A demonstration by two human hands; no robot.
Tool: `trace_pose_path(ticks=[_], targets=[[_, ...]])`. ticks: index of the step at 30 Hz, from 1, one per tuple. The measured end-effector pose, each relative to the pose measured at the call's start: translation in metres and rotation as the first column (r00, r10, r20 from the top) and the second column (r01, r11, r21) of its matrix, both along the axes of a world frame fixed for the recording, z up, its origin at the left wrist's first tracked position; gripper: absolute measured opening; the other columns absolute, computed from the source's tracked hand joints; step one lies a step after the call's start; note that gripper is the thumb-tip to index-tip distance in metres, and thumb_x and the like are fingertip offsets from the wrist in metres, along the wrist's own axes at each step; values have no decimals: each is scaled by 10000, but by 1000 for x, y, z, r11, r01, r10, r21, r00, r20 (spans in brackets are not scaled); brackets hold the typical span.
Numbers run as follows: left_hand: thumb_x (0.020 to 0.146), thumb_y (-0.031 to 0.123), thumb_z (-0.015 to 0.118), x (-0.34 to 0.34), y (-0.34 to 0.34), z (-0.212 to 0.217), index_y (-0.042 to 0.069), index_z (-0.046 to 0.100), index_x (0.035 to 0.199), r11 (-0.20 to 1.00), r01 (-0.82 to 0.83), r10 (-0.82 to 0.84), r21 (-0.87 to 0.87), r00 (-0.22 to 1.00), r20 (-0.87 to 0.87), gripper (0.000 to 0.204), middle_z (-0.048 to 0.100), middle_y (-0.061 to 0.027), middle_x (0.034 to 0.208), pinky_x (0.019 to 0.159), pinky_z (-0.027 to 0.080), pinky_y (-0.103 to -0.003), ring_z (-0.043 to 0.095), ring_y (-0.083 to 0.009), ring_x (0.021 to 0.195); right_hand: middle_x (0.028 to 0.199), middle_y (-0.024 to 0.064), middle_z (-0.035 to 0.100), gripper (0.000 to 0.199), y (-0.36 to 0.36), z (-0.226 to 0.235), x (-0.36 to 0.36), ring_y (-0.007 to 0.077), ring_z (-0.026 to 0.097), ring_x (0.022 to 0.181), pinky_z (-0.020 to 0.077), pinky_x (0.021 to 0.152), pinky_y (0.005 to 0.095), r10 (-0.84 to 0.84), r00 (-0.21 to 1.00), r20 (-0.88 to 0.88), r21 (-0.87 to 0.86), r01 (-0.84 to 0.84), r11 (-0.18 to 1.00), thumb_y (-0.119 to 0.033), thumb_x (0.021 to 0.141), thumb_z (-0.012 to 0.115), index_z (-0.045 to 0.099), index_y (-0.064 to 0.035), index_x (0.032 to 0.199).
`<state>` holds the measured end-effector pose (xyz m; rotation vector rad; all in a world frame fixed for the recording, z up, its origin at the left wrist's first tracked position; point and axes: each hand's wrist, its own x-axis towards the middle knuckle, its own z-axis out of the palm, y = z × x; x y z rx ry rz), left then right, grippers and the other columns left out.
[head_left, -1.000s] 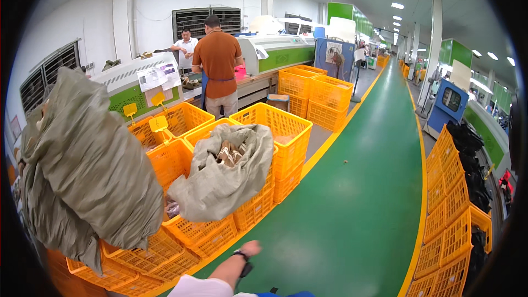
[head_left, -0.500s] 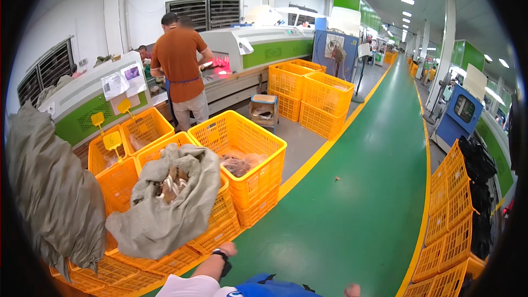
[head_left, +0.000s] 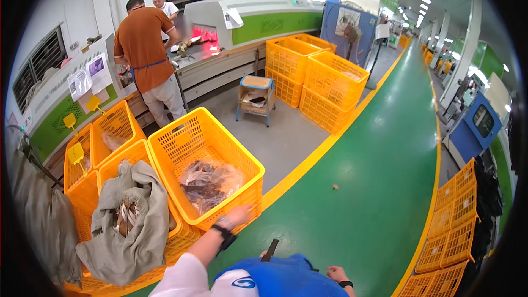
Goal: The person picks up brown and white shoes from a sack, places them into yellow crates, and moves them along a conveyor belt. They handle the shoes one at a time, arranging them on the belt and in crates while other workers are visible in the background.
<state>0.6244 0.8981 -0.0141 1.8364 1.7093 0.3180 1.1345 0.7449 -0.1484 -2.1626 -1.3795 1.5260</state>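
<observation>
My left hand [head_left: 236, 216], with a dark band on the wrist, is at the near corner of a yellow plastic crate [head_left: 251, 187]. It is blurred; I cannot tell whether it touches the crate or how its fingers lie. Clear plastic bags with dark contents [head_left: 209, 184] lie inside that crate. To its left, a grey-green cloth sack [head_left: 132, 258] sits open on crates, showing brown and whitish pieces [head_left: 127, 217]. Low over the green floor, my right hand [head_left: 336, 274] has its fingers curled in, with nothing visible in them.
A person in a brown shirt [head_left: 144, 38] stands at a long machine [head_left: 264, 27]; another in white [head_left: 165, 6] is beyond. A small stool [head_left: 256, 83], stacked yellow crates [head_left: 327, 90] and a fan [head_left: 347, 30] border the green walkway [head_left: 352, 198]. More crates [head_left: 448, 225] line the right.
My view has shifted closer to the crate with bags. My left hand has risen to its corner, and more of my right hand shows. A second person beside the machine has come into view.
</observation>
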Motion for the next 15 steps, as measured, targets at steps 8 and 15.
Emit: trace_pose_path(ticks=[8,15], targets=[[843,249,559,159,215,68,43,482,1245,876,465,-480,128,867,131,457,600,-205,1097,866,464,-421,569,-348,1024,701,119,657,147,138,1,49,181,622,528,492,499,310,-229,968,104,49,225,973,-102,736,574,678,-60,831],[809,211,557,97,317,59,44,511,1204,998,63,-64,-4,997,-53,431,608,-212,1070,864,463,-433,572,-361,1004,701,130,657,131,412,5,100,188,616,509,489,480,318,275,935,225,-57,-269,961,-110,733,571,680,-60,786]])
